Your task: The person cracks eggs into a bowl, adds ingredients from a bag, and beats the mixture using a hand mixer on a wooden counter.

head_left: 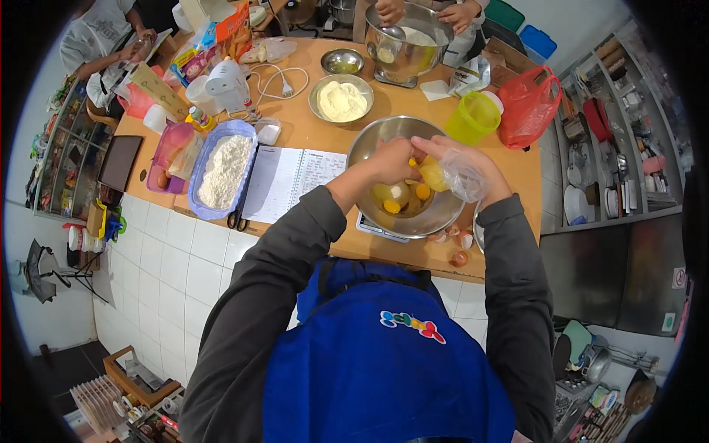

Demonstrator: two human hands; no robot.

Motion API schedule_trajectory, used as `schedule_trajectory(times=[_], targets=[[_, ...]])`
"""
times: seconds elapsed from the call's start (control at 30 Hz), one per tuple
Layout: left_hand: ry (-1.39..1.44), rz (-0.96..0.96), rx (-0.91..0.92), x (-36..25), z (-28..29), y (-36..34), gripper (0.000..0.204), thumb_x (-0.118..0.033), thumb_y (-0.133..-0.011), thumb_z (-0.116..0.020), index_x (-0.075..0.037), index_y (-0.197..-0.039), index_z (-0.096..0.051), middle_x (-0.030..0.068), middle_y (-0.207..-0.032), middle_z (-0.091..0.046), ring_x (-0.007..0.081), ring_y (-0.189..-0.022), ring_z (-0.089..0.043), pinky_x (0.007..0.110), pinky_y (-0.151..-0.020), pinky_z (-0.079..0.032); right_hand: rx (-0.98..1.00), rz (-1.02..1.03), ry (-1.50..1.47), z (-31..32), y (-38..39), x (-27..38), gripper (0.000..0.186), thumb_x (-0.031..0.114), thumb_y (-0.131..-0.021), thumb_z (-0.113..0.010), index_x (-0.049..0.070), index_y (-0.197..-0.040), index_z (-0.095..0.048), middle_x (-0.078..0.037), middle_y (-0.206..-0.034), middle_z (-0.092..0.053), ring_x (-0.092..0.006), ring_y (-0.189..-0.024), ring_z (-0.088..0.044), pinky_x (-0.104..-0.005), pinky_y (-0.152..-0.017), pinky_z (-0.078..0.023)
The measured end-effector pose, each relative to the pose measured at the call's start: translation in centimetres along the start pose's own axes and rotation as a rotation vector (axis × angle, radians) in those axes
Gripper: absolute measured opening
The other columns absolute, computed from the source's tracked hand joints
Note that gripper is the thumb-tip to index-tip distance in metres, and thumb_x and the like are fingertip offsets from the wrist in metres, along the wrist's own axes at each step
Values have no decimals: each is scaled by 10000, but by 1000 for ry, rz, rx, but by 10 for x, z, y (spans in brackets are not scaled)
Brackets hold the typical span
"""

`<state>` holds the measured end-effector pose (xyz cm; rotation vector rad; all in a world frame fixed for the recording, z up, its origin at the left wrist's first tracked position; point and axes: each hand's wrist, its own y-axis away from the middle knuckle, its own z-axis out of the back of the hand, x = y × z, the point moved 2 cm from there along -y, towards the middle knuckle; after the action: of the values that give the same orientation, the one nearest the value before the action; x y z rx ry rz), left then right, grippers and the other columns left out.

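A large steel mixing bowl [363,148] stands in front of me on the wooden table. Two egg yolks [392,207] show at its bottom, along with a pale lump. Over the bowl, my right hand [461,156] grips a clear plastic bag [465,183] with a soft yellow mass [434,176] at its mouth. My left hand [393,161] reaches in from the other side, fingers curled against the yellow mass; its fingertips are partly hidden, so what they pinch is unclear. Cracked eggshells [459,258] lie by the bowl's near right side.
Left of the bowl are an open notebook [275,181] and a blue tray of flour [225,166]. Beyond stand a bowl of pale powder [341,100] and a white hand mixer [229,85]. A yellow-green tub [473,118] and red bag [530,107] stand right. Another person works at a steel bowl [402,63].
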<state>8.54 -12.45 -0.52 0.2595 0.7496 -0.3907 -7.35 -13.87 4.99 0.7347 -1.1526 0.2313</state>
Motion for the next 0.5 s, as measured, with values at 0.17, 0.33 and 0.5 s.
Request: schedule_trajectory(times=[0.17, 0.33, 0.5], targets=[[-54, -97, -147, 15, -6, -5, 180, -264, -713, -716, -129, -827, -682, 75, -921, -647, 279, -995, -556, 605, -898, -291, -17, -238, 46, 5, -16, 12, 512, 517, -793, -634, 56, -996, -540, -20, -891, -554, -126, -782, -543, -278, -668, -454], [-78, 11, -131, 22, -4, -8, 166, -288, -754, -683, -130, -806, -684, 84, -873, -646, 271, -972, -561, 611, -881, -290, 221, -69, -114, 23, -22, -4, 680, 417, -752, -725, 28, -1228, -433, -88, -1171, -510, -178, -1055, -523, -326, -854, -464], [-74, 41, -121, 30, 2, -7, 189, -310, -760, -681, -123, -787, -689, 92, -873, -646, 284, -959, -566, 626, -872, -294, 303, 46, -123, 21, -19, -6, 754, 207, -670, -784, 39, -1295, -397, -93, -1208, -511, -172, -1046, -536, -295, -861, -455]])
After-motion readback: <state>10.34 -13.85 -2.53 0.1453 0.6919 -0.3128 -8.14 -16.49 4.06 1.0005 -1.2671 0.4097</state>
